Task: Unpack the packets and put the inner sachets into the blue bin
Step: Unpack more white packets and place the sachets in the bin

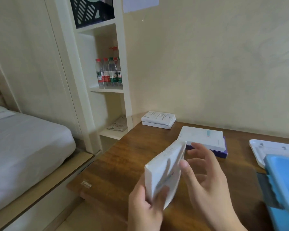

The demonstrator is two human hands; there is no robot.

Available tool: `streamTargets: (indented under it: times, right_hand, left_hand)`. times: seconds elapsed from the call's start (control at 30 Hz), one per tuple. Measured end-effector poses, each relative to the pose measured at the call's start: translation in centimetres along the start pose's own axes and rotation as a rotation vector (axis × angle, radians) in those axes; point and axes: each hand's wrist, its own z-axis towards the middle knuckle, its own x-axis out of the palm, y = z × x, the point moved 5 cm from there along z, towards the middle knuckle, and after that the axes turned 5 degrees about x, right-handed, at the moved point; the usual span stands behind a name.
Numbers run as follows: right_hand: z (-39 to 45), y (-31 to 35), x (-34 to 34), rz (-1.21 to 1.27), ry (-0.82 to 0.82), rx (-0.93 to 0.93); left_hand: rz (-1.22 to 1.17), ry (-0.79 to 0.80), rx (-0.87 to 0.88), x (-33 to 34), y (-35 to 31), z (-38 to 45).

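Packet (163, 174) upright in left hand (145, 209) grip, clamped; right hand (207, 179) fingers spread beside it.

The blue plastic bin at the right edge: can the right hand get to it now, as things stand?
Probably yes. The right hand is open, only its thumb near the white packet that the left hand grips. Bare brown wooden table lies between it and the blue plastic bin; nothing blocks the way.

White packet (163, 174) upright; blue bin (284, 180) rightward
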Motion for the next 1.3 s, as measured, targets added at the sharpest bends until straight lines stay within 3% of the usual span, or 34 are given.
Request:
streamTargets:
  times: [0.07, 0.17, 0.27, 0.37, 0.5, 0.57, 0.67, 0.77, 0.83, 1.03, 1.3]
  right_hand:
    - [-0.8, 0.5, 0.4, 0.107, 0.117, 0.03]
    - [-1.0, 0.1, 0.3, 0.13, 0.261, 0.117]
    - [0.4, -0.5, -1.0, 0.226, 0.348, 0.14]
    - [1.3, -0.7, -0.9, 0.372, 0.568, 0.172]
    - [1.8, -0.2, 0.4, 0.414, 0.757, 0.123]
    - [1.8, 0.1, 0.9, 0.398, 0.787, 0.089]
    - [2.6, -0.4, 0.8, 0.317, 0.595, 0.047]
    - [3.0, -0.6, -0.3, -0.258, 0.138, -0.227]
    - [2.5, -0.2, -0.1, -0.441, -0.049, -0.383]
    - [2.1, 0.7, 1.5, -0.469, -0.074, -0.558]
    - [2.1, 0.9, 1.4, -0.451, -0.09, -0.503]
  left_hand:
    - [0.149, -0.048, 0.216, 1.3, -0.8, -1.2]
    - [0.335, 0.025, 0.368, 3.1, -1.1, -2.0]
    - [0.088, 0.011, 0.332, 1.7, -1.7, -0.7]
    - [0.107, 0.026, 0.305, -0.3, -1.7, 2.6]
    - [-0.354, 0.661, -0.107, -0.1, -1.4, 6.1]
    - [-0.503, 0.814, -0.186, 0.0, -1.2, 5.9]
    - [-0.604, 0.689, -0.325, -0.2, 0.2, 5.2]
    - [-0.567, 0.461, -0.412, -0.5, 0.5, 4.9]
    - [-0.502, 0.384, -0.437, -0.5, 0.3, 4.5]
    - [-0.561, 0.271, -0.382, -0.3, -1.0, 4.1]
    - [-0.55, 0.268, -0.331, -0.2, -1.4, 4.0]
